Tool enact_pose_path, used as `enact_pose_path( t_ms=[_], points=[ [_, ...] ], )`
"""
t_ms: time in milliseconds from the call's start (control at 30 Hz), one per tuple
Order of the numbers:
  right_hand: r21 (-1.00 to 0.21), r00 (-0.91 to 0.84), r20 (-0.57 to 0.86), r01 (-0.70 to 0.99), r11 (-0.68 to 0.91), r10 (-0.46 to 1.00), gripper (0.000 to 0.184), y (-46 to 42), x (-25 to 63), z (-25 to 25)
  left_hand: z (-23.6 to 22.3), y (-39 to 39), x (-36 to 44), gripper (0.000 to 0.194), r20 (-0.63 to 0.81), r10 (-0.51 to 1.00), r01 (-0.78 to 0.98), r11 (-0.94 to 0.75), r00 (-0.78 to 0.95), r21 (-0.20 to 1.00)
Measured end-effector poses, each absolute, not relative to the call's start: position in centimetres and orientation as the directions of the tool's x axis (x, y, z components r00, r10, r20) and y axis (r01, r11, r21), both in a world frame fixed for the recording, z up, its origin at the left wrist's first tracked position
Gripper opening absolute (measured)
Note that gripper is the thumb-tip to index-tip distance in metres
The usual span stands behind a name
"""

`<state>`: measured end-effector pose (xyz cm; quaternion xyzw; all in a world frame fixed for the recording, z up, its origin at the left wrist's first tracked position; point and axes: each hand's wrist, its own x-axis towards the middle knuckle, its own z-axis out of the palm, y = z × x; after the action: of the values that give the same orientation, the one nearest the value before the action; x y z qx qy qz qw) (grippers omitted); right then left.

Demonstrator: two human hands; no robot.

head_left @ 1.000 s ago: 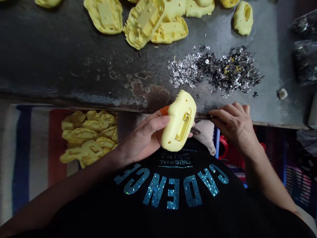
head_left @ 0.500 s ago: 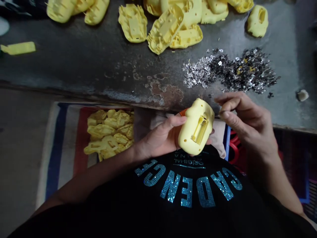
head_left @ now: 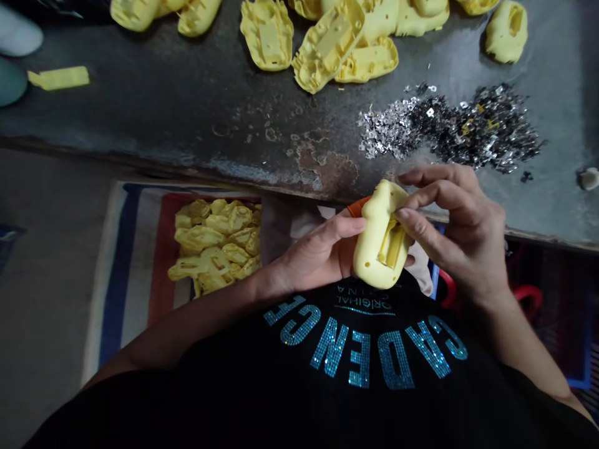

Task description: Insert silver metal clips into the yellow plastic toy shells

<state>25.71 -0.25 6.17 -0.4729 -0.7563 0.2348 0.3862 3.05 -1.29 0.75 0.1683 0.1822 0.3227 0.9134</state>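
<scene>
My left hand cradles a pale yellow plastic housing from below, its fingers wrapped over the near side. A rectangular slot with a darker yellow insert faces up on the housing. My right hand presses its thumb and fingers onto the housing's upper right side, partly covering the slot. Whether those fingertips pinch anything small is hidden. An orange piece pokes out behind my left hand. Both hands are over my black rhinestone-lettered shirt, just off the bench edge.
A dark scarred metal bench holds several yellow plastic shells and a heap of small metal clips. Below its edge, more yellow shells lie on a striped mat. A red plastic object sits to the right.
My right hand has moved from beside the housing onto it, fingers now touching its upper side. The housing has turned slightly, and the bench has shifted right and up in view.
</scene>
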Motion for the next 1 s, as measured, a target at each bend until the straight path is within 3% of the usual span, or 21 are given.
enact_pose_path(
  t_ms=[233,533,667,800,1000],
  points=[
    [-0.508,-0.220,0.406,0.752,0.419,0.887,0.016,-1.3,24.5,6.3,0.5,-1.7,2.9,0.056,-0.309,0.708,-0.531,0.690,0.635,0.492],
    [-0.367,-0.264,0.488,0.803,0.470,0.832,0.015,-1.5,23.8,5.5,0.2,-1.9,3.0,0.087,-0.297,0.706,-0.529,0.690,0.643,0.494],
    [-0.403,-0.275,0.525,0.753,0.520,0.805,0.009,-1.8,24.1,5.8,-0.1,-2.0,2.6,0.094,-0.267,0.686,-0.549,0.712,0.677,0.439],
    [-0.428,-0.266,0.506,0.749,0.507,0.820,0.016,-2.0,24.9,6.2,-0.2,-1.7,2.0,0.101,-0.175,0.621,-0.521,0.753,0.764,0.402],
    [-0.263,-0.453,0.512,0.726,0.636,0.729,0.037,-1.8,25.6,6.4,-0.1,-1.7,1.5,0.100,-0.129,0.603,-0.514,0.757,0.787,0.403]
  ],
)
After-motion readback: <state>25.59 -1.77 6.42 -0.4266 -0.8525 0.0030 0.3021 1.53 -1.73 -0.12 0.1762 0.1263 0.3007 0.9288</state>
